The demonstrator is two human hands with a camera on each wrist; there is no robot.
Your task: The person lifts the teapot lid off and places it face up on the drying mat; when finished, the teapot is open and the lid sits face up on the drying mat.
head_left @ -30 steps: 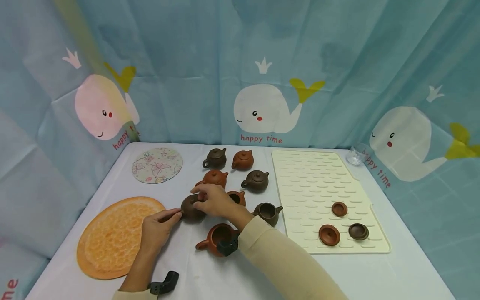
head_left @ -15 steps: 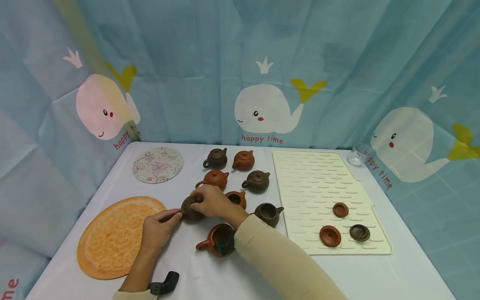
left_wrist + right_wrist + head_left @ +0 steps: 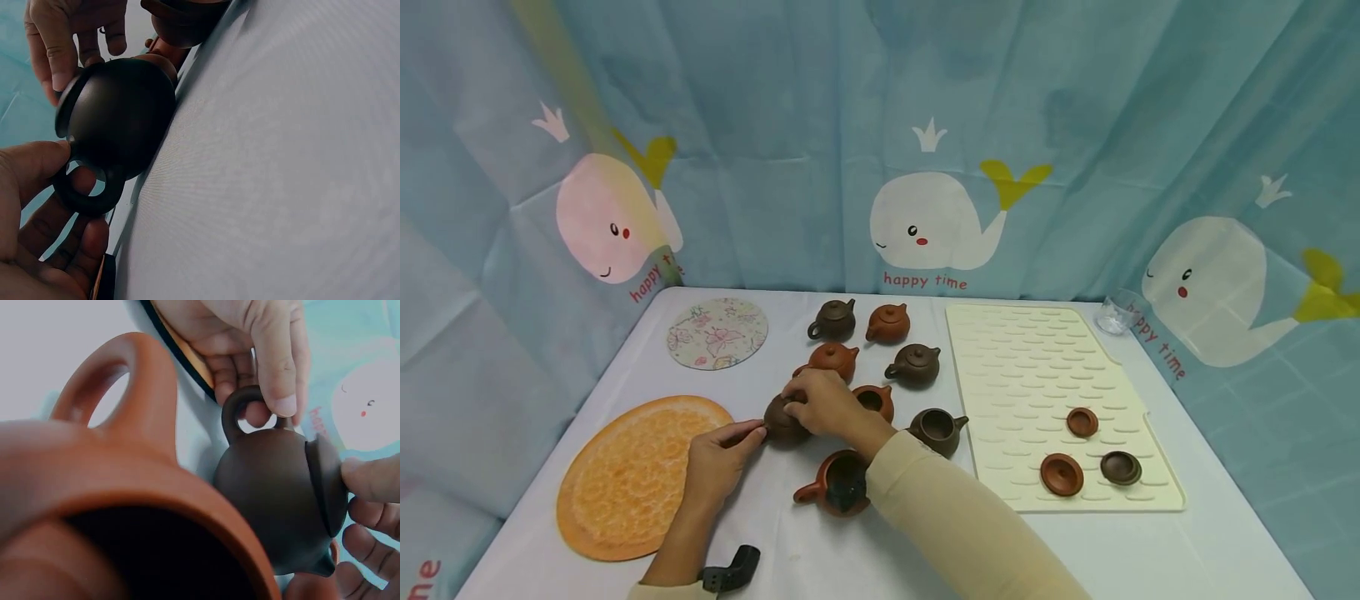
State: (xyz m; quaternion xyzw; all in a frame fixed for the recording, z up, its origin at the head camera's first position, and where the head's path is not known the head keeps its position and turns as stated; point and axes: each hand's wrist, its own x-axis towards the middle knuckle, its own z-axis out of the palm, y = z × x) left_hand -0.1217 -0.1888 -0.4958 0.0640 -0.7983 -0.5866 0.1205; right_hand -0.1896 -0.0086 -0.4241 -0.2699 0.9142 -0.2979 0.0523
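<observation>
A dark brown clay teapot [image 3: 785, 429] stands on the white tablecloth, left of centre. My left hand [image 3: 718, 462] pinches its ring handle [image 3: 94, 205] between thumb and fingers. My right hand [image 3: 829, 404] holds the matching dark lid [image 3: 329, 484] over the pot's mouth, thumb on top and the other fingers around the far side. Seen from the right wrist, the lid lies against the rim with a thin dark line along the seam. In the head view, the right hand hides most of the lid. An orange-brown teapot without a lid [image 3: 842, 483] stands just nearer, under the right wrist.
Behind stand lidded teapots, among them a dark one [image 3: 917, 365] and an orange one [image 3: 889, 323]. A lidless dark pot [image 3: 936, 429] sits right of the hand. Several lids, one red-brown [image 3: 1062, 475], lie on the cream mat [image 3: 1022, 367]. Left is a round orange mat [image 3: 632, 479].
My right hand has shifted slightly at the pot's mouth, and less of the lid shows between its fingers. The left hand keeps its hold on the handle.
</observation>
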